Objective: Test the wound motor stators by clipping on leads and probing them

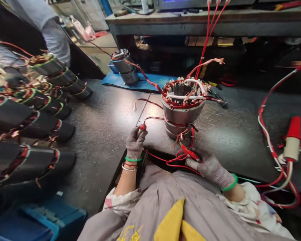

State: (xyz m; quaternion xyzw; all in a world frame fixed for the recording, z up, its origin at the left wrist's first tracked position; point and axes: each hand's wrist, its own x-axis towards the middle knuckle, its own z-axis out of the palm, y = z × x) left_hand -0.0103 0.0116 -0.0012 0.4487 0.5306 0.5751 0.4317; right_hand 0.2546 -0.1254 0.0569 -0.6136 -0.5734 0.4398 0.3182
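In front of me a motor stator [183,113] stands upright on the dark bench, with red windings, white sleeves and loose copper leads. My left hand [135,144], in a grey knit glove, is closed on a small red alligator clip [143,126] at the end of a thin red lead bundle running to the stator's left side. My right hand [209,165], gloved alike, is closed round a larger red alligator clip [189,152]. That clip's tip is close to the bare copper ends [182,135] at the stator's lower front; whether they touch I cannot tell.
Several stators [32,120] crowd the left, near another person's gloved hand [15,78]. Another stator [126,68] stands on a blue mat [107,79]. A red-and-white probe [292,140] with looped cable lies right. Red wires [206,43] hang from the shelf [165,28]; blue crates [62,214] sit lower left.
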